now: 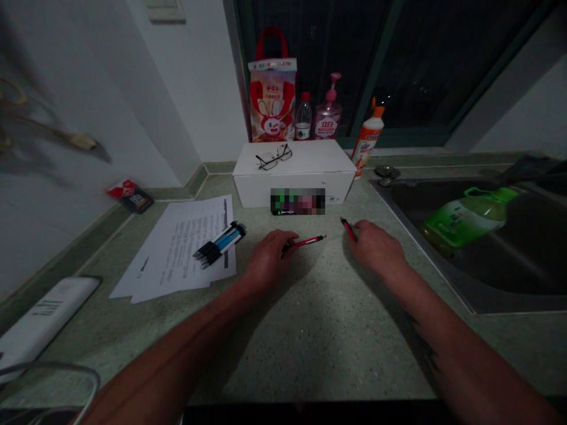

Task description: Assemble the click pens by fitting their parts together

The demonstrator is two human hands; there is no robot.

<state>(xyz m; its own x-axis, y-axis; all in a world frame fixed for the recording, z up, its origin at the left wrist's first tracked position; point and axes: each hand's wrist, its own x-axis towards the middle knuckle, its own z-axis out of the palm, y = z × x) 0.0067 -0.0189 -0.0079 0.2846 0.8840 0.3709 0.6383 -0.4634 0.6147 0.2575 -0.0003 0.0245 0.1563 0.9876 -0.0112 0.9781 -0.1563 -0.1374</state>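
While both hands rest on the counter (310,336) in front of the white box (312,165), the left hand (267,260) has its fingers closed around the back end of a red pen (306,241). The pen lies nearly level, with its tip pointing toward the right hand (376,248). That hand sits just right of the box's front edge and pinches a small red cap (348,228) between its fingertips, a short gap away from the pen tip. A pair of glasses (273,157) lies on top of the box, and a black marker (287,212) lies against its front face. Left of the box, a bundle of pens (220,243) rests on printed sheets (177,260). Right of the box, a green bottle (465,219) lies in the sink (509,283).
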